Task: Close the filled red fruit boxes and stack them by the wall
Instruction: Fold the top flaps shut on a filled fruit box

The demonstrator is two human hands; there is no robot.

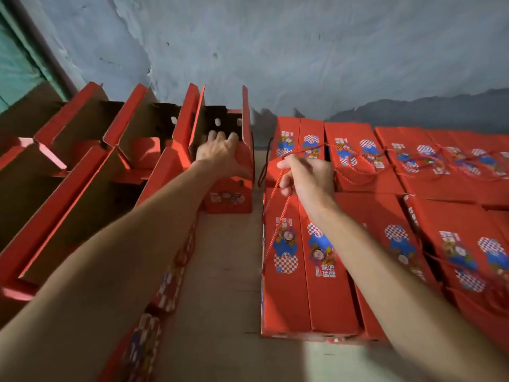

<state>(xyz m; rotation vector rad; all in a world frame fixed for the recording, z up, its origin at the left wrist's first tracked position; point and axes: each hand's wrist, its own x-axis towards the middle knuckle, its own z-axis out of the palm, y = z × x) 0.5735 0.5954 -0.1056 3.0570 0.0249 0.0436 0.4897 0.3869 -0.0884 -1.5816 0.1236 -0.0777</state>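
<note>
Grey wall (303, 51) running along the far side. Closed red boxes (308, 271) lying flat right, at least six; print too blurred to read. Open boxes (115, 150) standing left, roughly five. Left hand (220, 155) gripping the open box (228, 188) nearest the wall. Right hand (308, 177) pinching a red cord (278, 213).

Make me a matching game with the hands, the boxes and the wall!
Things:
1. left hand
2. right hand
3. closed boxes
4. wall

States or places:
A. blue-grey, behind everything
B. pinching a red cord
C. reaching into an open box
D. lying flat in rows on the right side

Pairs: 1-C, 2-B, 3-D, 4-A
</note>
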